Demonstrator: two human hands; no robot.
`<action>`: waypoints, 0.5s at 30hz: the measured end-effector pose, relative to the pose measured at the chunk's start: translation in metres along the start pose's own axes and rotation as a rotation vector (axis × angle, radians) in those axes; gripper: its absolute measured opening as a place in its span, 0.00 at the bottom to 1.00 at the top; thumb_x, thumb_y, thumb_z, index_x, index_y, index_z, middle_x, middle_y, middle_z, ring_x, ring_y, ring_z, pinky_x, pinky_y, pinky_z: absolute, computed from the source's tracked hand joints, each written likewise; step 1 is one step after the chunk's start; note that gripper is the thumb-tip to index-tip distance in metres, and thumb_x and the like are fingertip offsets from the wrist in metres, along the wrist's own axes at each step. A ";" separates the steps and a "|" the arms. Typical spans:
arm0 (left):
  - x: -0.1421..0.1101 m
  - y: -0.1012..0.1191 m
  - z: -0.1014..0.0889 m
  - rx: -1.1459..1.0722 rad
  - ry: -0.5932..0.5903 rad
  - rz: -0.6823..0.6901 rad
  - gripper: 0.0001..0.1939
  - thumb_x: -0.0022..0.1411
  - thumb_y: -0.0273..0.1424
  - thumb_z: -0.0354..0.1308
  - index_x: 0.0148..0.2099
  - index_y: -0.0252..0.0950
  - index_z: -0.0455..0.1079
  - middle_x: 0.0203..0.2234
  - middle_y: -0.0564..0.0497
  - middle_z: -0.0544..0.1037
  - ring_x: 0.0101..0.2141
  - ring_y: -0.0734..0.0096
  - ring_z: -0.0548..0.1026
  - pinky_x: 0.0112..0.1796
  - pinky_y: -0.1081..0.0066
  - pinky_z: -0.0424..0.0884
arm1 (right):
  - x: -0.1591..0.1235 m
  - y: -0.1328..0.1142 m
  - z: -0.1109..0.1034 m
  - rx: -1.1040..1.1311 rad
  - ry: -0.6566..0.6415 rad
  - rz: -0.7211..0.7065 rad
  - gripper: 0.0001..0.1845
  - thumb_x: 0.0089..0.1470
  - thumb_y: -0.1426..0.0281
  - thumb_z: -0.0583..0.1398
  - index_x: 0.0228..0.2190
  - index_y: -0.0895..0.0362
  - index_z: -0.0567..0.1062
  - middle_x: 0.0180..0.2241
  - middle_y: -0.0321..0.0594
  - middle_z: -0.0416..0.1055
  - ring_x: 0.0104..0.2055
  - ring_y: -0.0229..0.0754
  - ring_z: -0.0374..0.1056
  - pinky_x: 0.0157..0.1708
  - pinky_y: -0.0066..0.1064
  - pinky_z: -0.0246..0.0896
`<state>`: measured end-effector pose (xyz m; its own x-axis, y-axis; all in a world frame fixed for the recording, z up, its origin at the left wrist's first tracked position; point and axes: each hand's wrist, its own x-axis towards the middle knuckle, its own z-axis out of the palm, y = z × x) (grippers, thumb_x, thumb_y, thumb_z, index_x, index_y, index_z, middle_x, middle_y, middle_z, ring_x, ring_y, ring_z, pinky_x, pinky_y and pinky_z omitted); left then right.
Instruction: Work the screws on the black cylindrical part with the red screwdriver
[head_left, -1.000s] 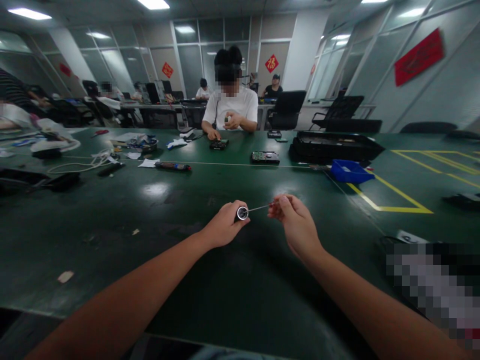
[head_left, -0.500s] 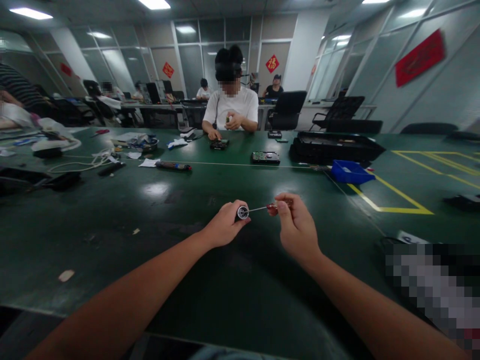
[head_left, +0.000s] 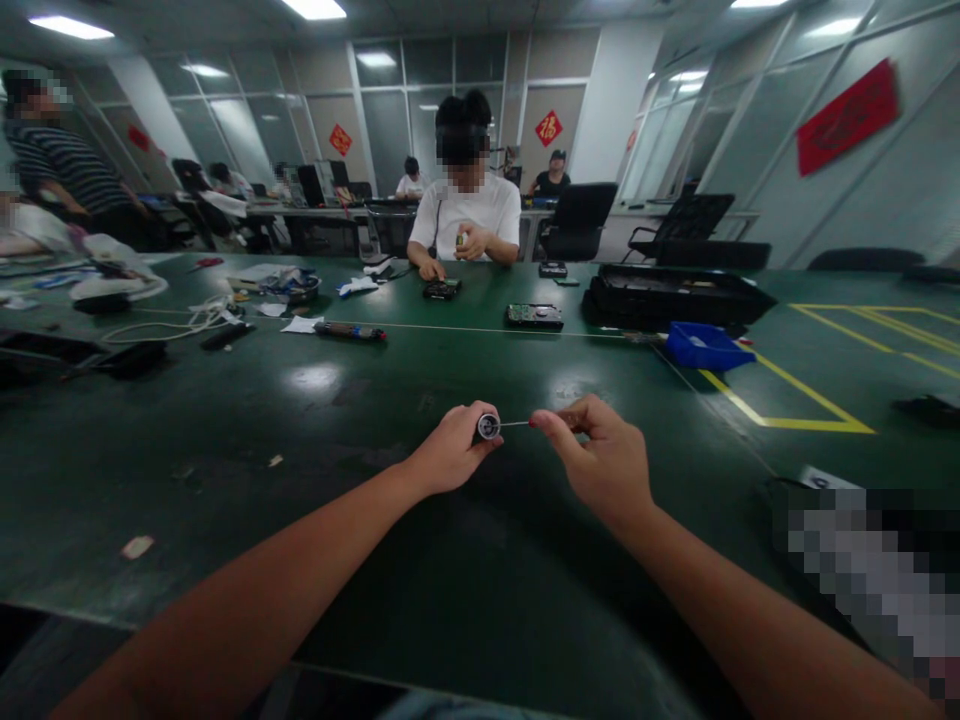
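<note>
My left hand (head_left: 454, 448) is closed around a small dark cylinder (head_left: 488, 427) whose round, silvery open end faces me. Most of its body is hidden by the fingers. In my right hand (head_left: 606, 450) is a screwdriver (head_left: 517, 423), its thin metal shaft pointing left to the cylinder's end. Fingers and thumb cover most of the reddish handle. The tip meets the rim or goes inside; I cannot tell which. Both hands are above the green table (head_left: 420, 620).
Across the table a person (head_left: 465, 215) in a white shirt handles a hard drive (head_left: 442, 288). Another hard drive (head_left: 534, 315), a black tray (head_left: 675, 290), a blue bin (head_left: 707, 345) and a dark pen-like tool (head_left: 350, 331) lie beyond my hands. A cable (head_left: 165, 325) is at left.
My right thumb has slid forward along the screwdriver handle, and the right hand has turned slightly. My left hand keeps its hold on the cylinder. At far left a standing person shows more fully.
</note>
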<state>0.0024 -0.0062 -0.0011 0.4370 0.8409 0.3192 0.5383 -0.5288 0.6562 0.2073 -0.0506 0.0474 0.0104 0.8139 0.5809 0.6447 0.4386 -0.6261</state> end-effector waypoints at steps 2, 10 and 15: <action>0.000 -0.001 0.000 -0.002 -0.009 0.005 0.10 0.66 0.36 0.56 0.47 0.39 0.65 0.38 0.49 0.73 0.40 0.62 0.70 0.42 0.63 0.66 | -0.001 0.000 0.000 -0.013 -0.018 -0.033 0.15 0.57 0.56 0.62 0.26 0.52 0.71 0.23 0.35 0.72 0.23 0.39 0.67 0.24 0.32 0.58; 0.000 0.002 0.000 0.024 -0.023 0.007 0.07 0.66 0.34 0.56 0.45 0.39 0.65 0.37 0.50 0.73 0.39 0.63 0.70 0.41 0.64 0.66 | -0.004 -0.001 0.000 0.056 -0.161 -0.125 0.09 0.64 0.64 0.54 0.37 0.53 0.73 0.30 0.38 0.74 0.31 0.42 0.72 0.32 0.35 0.64; 0.001 0.002 0.001 0.018 -0.008 0.017 0.07 0.66 0.33 0.56 0.45 0.38 0.65 0.37 0.50 0.73 0.39 0.64 0.69 0.42 0.64 0.65 | -0.003 0.000 0.003 0.296 -0.091 0.073 0.10 0.63 0.62 0.56 0.41 0.54 0.72 0.33 0.40 0.76 0.34 0.43 0.73 0.35 0.36 0.67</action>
<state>0.0046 -0.0070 0.0000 0.4513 0.8312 0.3247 0.5439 -0.5447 0.6384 0.2051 -0.0522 0.0447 -0.0290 0.8723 0.4882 0.3942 0.4588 -0.7963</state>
